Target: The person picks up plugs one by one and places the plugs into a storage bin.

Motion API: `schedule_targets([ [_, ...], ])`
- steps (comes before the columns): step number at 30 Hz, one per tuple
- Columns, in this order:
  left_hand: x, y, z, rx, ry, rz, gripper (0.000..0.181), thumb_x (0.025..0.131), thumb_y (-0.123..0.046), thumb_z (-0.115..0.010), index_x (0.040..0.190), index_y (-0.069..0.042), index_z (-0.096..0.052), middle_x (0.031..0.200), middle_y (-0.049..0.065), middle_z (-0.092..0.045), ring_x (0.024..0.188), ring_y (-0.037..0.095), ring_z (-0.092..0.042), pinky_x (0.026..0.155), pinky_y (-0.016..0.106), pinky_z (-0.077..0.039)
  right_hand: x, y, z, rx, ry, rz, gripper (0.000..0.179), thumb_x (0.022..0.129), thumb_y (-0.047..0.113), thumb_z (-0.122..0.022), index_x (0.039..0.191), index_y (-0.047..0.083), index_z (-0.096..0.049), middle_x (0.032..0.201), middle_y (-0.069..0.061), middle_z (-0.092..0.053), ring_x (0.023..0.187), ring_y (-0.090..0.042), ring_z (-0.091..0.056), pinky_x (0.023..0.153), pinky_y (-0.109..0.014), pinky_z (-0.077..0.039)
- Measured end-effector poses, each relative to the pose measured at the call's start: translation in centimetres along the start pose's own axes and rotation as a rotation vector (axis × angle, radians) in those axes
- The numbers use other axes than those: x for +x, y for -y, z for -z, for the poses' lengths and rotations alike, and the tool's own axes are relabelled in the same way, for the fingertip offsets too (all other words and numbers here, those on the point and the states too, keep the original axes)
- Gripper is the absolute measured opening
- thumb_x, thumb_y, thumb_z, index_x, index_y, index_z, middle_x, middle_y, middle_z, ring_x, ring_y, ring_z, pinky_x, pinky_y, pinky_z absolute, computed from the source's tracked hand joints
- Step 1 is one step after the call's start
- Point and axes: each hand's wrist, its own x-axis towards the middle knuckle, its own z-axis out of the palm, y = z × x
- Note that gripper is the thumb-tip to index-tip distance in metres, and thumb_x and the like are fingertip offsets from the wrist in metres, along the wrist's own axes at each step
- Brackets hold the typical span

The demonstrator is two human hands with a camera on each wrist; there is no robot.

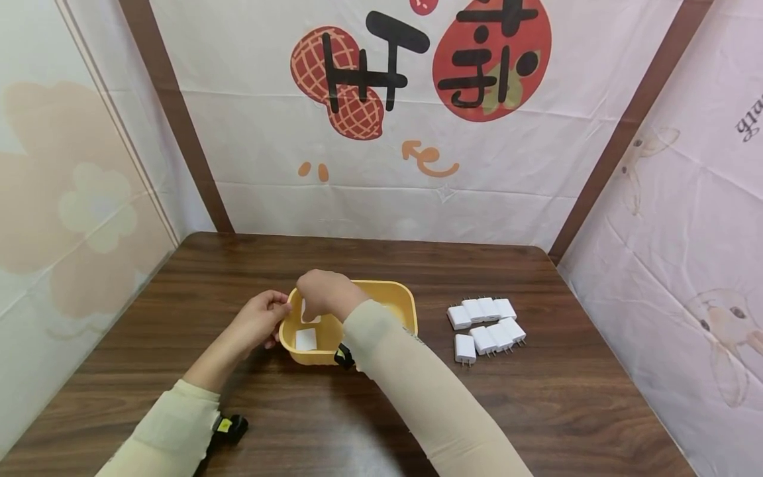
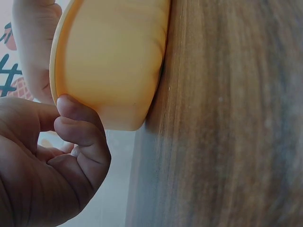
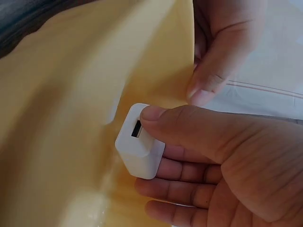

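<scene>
A yellow plastic bin [image 1: 390,291] stands on the table. At its left end my left hand [image 1: 262,319] pinches the rim; the left wrist view shows the fingers [image 2: 90,137] on the bin's outer wall. My right hand [image 1: 326,291] reaches inside the bin's left end. In the right wrist view it holds a white USB wall charger [image 3: 132,149] between thumb and fingers, its USB port showing beside the thumb tip. Another white charger [image 1: 306,339] lies on the bin's floor near the front left corner. The right hand and forearm hide part of the bin.
To the right of the bin, several white chargers [image 1: 485,324] with metal prongs lie in two rough rows on the brown wooden table [image 1: 536,397]. A printed fabric curtain [image 1: 256,152] hangs behind the table, with others at both sides.
</scene>
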Motion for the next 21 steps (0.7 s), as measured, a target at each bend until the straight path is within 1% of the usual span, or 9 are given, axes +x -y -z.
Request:
schedule_targets([
  [5, 0.1, -0.08, 0.01, 0.0, -0.002, 0.001, 0.036, 0.108, -0.017, -0.049, 0.131, 0.009, -0.044, 0.08, 0.008, -0.055, 0.055, 0.015, -0.053, 0.044, 0.028, -0.046, 0.09, 0.23, -0.22, 0.007, 0.009, 0.012, 0.023, 0.09, 0.029, -0.08, 0.104, 0.019, -0.066, 0.096, 0.01, -0.062, 0.08, -0.01, -0.058, 0.069, -0.025, -0.051],
  [8, 0.1, -0.11, 0.02, -0.007, 0.003, 0.002, 0.035, 0.108, -0.016, -0.049, 0.131, 0.01, -0.044, 0.079, 0.008, -0.055, 0.054, 0.014, -0.053, 0.044, 0.028, -0.046, 0.03, 0.36, -0.25, 0.019, 0.019, 0.005, 0.024, 0.09, 0.028, -0.08, 0.107, 0.02, -0.066, 0.097, 0.01, -0.062, 0.081, -0.01, -0.058, 0.07, -0.025, -0.051],
  [16, 0.06, -0.23, 0.03, -0.002, -0.001, 0.005, 0.035, 0.108, -0.016, -0.049, 0.132, 0.009, -0.044, 0.08, 0.008, -0.055, 0.054, 0.014, -0.054, 0.043, 0.028, -0.046, -0.04, 0.61, -0.13, 0.023, 0.031, 0.009, 0.021, 0.089, 0.027, -0.081, 0.104, 0.02, -0.067, 0.094, 0.01, -0.062, 0.08, -0.01, -0.058, 0.07, -0.025, -0.051],
  [21, 0.08, -0.32, 0.15, -0.005, 0.005, 0.006, 0.035, 0.108, -0.015, -0.048, 0.132, 0.01, -0.044, 0.08, 0.008, -0.055, 0.054, 0.014, -0.054, 0.044, 0.028, -0.046, 0.2, 0.81, -0.2, 0.022, 0.041, 0.011, 0.021, 0.089, 0.026, -0.082, 0.105, 0.02, -0.069, 0.094, 0.01, -0.063, 0.081, -0.009, -0.059, 0.07, -0.024, -0.051],
])
